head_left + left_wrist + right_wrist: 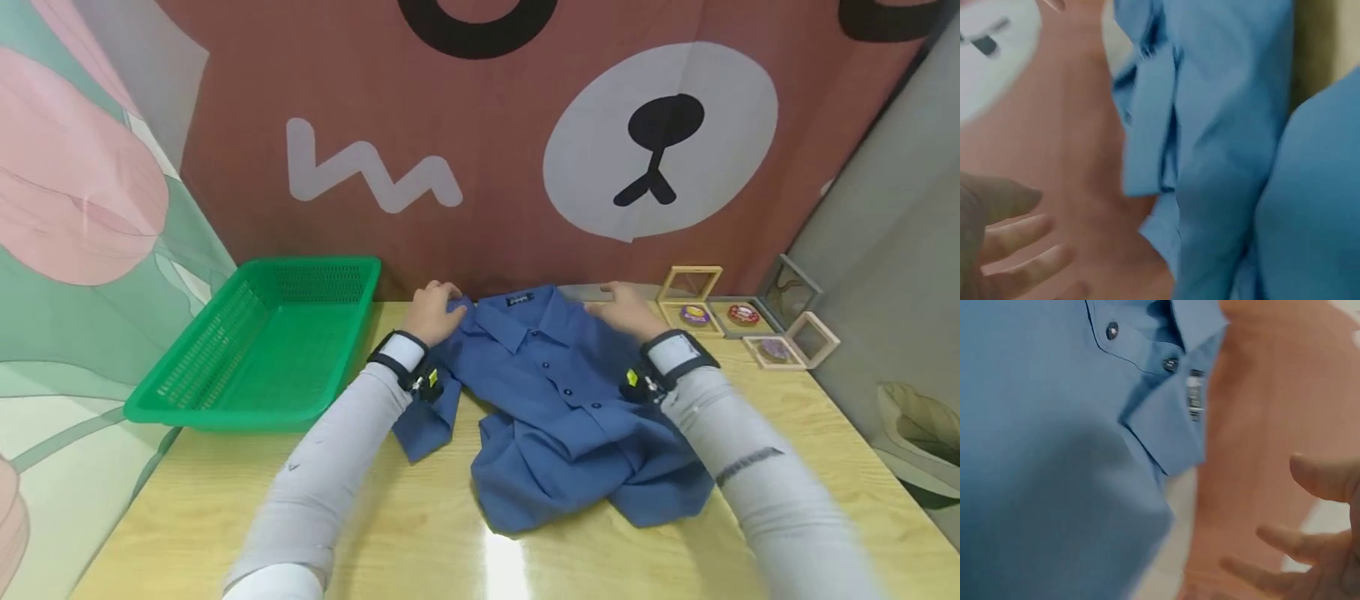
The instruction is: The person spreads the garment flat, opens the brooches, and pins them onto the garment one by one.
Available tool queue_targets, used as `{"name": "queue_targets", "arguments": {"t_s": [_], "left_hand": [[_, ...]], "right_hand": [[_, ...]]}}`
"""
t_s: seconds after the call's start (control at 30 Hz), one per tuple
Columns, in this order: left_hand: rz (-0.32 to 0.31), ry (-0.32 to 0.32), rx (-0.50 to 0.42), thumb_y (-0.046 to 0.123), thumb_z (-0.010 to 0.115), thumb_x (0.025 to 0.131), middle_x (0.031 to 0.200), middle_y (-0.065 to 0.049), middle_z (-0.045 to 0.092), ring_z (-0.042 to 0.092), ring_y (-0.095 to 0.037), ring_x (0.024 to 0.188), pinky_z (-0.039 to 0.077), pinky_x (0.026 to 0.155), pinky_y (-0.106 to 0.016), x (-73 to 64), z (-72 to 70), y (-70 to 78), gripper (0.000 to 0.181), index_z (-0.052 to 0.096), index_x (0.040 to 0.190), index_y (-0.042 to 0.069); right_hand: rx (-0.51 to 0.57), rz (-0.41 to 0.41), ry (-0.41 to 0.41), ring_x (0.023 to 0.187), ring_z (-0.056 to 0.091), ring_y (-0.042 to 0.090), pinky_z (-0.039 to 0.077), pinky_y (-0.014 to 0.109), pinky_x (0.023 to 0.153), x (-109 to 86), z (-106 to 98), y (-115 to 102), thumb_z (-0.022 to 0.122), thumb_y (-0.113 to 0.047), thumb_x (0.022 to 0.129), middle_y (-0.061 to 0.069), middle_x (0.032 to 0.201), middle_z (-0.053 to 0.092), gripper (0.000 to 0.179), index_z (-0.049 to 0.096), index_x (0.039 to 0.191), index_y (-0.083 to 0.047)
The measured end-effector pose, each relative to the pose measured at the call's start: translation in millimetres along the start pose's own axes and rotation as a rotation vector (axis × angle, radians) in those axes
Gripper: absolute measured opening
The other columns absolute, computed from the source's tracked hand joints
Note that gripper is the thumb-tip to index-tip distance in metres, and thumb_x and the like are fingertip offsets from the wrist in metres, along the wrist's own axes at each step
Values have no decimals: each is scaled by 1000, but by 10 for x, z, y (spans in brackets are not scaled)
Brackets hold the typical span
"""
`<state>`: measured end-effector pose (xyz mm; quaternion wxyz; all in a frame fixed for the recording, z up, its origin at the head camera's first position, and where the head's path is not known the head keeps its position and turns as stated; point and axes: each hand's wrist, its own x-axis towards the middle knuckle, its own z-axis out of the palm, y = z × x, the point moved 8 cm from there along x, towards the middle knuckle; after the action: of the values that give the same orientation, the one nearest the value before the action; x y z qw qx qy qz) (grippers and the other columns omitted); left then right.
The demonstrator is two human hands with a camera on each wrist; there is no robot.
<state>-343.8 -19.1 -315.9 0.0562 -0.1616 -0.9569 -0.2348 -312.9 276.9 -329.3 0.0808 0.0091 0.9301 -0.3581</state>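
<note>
A blue shirt [510, 375] lies rumpled on a pale wooden table [405, 525] beside a green basket [277, 354], a person's left hand [431, 313] and right hand [627, 312], fingers apart, near its shoulders.

Left arm [322, 475] and right arm [757, 467] reach forward, slanting inward toward the hands. Left hand [432, 314] free, fingers [1019, 239] relaxed, slightly bent, thumb [1007, 199] apart. Right hand [626, 312] also free, fingers [1294, 542] spread, thumb [1325, 479] apart. Hands about level, well apart.
</note>
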Motion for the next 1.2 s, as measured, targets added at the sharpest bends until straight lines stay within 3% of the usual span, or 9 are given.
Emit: {"name": "queue_targets", "arguments": {"t_s": [0.17, 0.3, 0.43, 0.57, 0.63, 0.73, 0.87, 1.03, 1.2], "left_hand": [[204, -95, -28, 19, 65, 95, 92, -9, 72, 66, -22, 86, 53, 78, -37, -537, -153, 319, 18, 74, 94, 4], [331, -232, -42, 31, 65, 96, 80, 3, 65, 59, -13, 76, 48, 70, -29, -1080, -50, 474, 26, 75, 82, 13], [367, -395, -53, 50, 63, 94, 97, 4, 65, 60, -15, 92, 50, 82, -32, -1523, 202, 511, 39, 79, 96, 14], [330, -505, -22, 64, 65, 85, 120, 0, 63, 59, -18, 111, 50, 97, -39, -1802, 444, 498, 68, 71, 122, 8], [332, -526, -8, 66, 67, 82, 120, 0, 63, 58, -17, 109, 51, 97, -38, -1873, 538, 524, 73, 69, 124, 7], [348, -505, -20, 58, 71, 84, 99, 3, 61, 56, -12, 90, 50, 82, -30, -1899, 636, 604, 53, 71, 105, 9], [357, -428, -114, 34, 72, 91, 77, 7, 46, 45, -7, 74, 40, 68, -22, -1836, 667, 694, 27, 57, 77, 17], [342, -381, -481, 17, 62, 97, 67, 9, 39, 42, -2, 58, 40, 57, -19, -1734, 493, 738, 16, 57, 83, 13], [299, -324, -860, 12, 56, 101, 65, 7, 41, 42, -1, 55, 40, 56, -19, -1665, 40, 763, 12, 63, 105, 2]], "right_hand": [[14, -87, -3, 139, 34, 53, 35, 64, 109, -504, -294, 80, 50, -31, 103, 37, 150, 34, 63, 33, 149, 8], [-9, -132, 52, 120, 54, 50, 49, 55, 93, -940, -431, 289, 49, -32, 104, 36, 135, 51, 55, 44, 143, 7], [-39, -122, 106, 84, 65, 22, 51, 32, 68, -1371, -445, 603, 47, -30, 105, 23, 97, 67, 44, 60, 122, 8], [-55, -7, 18, 72, 57, 9, 46, 25, 61, -1715, -291, 970, 39, -36, 107, 7, 81, 63, 49, 63, 107, 7], [-56, 57, -76, 74, 57, 11, 45, 26, 62, -1811, -163, 1123, 35, -40, 108, 6, 82, 62, 55, 62, 104, 8], [-2, 135, -199, 77, 59, 14, 46, 28, 63, -1874, 35, 1271, 35, -44, 107, 5, 86, 62, 59, 60, 111, 9], [126, 98, -255, 65, 51, 8, 44, 24, 57, -1821, 259, 1253, 48, -29, 105, -1, 77, 57, 39, 61, 109, 8], [250, 59, -285, 70, 51, 5, 49, 25, 65, -1763, 400, 1173, 46, -13, 104, 0, 80, 55, 22, 60, 95, 2], [501, 40, -148, 92, 59, 3, 56, 30, 83, -1738, 94, 1113, 37, -21, 109, -1, 102, 57, 22, 52, 103, -6]]}}
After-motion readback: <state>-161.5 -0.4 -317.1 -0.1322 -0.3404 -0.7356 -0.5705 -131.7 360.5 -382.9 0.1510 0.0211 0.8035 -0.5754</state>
